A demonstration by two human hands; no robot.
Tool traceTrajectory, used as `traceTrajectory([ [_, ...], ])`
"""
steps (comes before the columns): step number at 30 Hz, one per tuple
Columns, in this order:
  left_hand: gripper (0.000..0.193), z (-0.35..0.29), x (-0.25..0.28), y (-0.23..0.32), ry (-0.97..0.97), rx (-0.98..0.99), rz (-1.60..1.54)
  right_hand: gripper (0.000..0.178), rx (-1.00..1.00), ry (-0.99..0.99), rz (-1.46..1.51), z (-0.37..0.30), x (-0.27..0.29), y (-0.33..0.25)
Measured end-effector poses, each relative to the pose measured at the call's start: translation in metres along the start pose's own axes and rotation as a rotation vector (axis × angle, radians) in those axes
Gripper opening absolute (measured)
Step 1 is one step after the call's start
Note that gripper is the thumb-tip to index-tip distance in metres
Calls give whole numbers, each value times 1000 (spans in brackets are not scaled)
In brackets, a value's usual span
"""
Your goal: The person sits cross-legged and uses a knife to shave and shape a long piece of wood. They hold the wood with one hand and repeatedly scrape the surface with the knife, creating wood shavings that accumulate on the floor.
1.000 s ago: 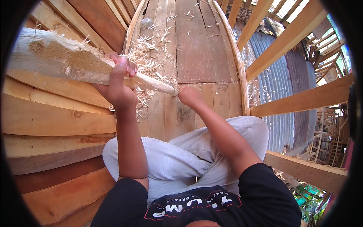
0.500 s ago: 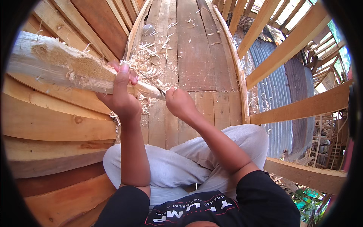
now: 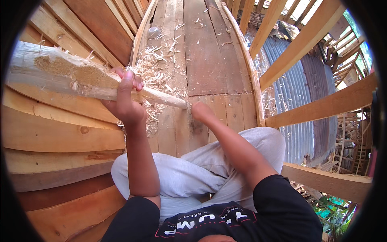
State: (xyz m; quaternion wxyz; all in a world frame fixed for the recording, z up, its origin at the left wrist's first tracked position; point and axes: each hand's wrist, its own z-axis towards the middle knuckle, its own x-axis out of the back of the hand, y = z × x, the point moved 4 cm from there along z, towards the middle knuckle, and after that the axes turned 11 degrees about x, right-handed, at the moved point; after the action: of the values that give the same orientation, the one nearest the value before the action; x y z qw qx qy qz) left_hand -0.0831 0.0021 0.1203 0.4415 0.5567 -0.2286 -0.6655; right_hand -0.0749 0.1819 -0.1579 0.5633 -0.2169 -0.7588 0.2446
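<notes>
A thick, pale length of wood (image 3: 60,74) comes in from the left and narrows to a whittled, rounded end (image 3: 167,98). Its upper side is rough and brownish, with loose fibres sticking up. My left hand (image 3: 127,94) is closed round it where the thick part meets the thinner one, thumb on top. Just past the narrow tip, my right hand (image 3: 203,113) is held in a fist. A knife is gripped in it; its thin dark blade showed a moment earlier, but blade and handle are now mostly hidden.
Curled wood shavings (image 3: 155,72) are heaped on the plank floor (image 3: 217,52) beyond my hands. A small clear cup (image 3: 153,33) lies farther off. A board wall (image 3: 60,129) closes the left side; on the right stands a slatted railing (image 3: 322,103) with corrugated metal sheets (image 3: 292,80) beyond.
My right hand has moved right and slightly toward me, off the tip of the wood, baring more of the narrow end. My left hand keeps its hold on the wood.
</notes>
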Motion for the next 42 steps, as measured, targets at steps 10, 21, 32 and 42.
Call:
traceTrajectory([
  [10, 14, -6, 2, 3, 79, -51, 91, 54, -52, 184, 357, -10, 33, -62],
  [21, 15, -1, -4, 2, 29, -7, 77, 44, 113, 43, -76, 7, 8, -10],
  [32, 13, 2, 7, 8, 178, -34, 146, 56, -75, 196, 357, -17, 30, -75],
  [42, 13, 1, 15, 4, 188, -44, 135, 55, -36, 170, 300, -28, 44, -88],
])
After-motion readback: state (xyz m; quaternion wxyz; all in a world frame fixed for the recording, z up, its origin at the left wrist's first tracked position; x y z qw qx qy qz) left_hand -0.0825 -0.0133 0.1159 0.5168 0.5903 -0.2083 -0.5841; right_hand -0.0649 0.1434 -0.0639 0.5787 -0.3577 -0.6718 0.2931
